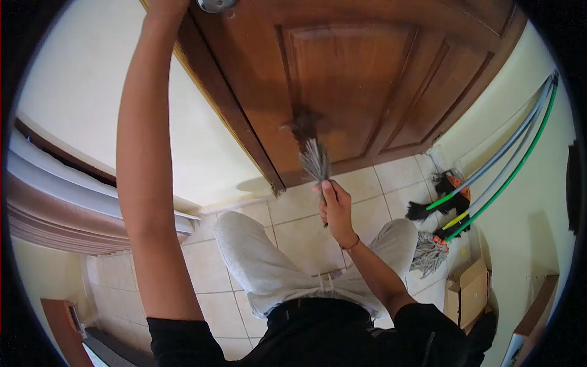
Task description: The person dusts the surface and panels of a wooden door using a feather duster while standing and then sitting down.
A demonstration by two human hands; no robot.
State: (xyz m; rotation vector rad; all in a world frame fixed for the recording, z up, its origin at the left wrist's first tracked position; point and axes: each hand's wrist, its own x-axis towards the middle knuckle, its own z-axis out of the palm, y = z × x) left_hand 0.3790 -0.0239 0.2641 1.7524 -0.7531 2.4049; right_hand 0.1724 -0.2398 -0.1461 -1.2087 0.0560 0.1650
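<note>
My right hand (334,205) is closed around the handle end of a grey feather duster (315,160), low in front of a brown wooden door (348,85). The duster's bristles point up toward the door's lower panel, where a dark, blurred patch shows just above them. My left arm reaches up along the door frame at the upper left. Only part of my left hand (166,5) shows at the top edge, and its fingers are out of view. Near it on the door is a round metal lock (214,3).
Brooms with black bristles (422,211) and a grey mop (430,254) lean on the right wall, their long handles (513,165) slanting upward. An open cardboard box (468,293) stands below them. A curtain (67,202) hangs at left over the tiled floor (211,269).
</note>
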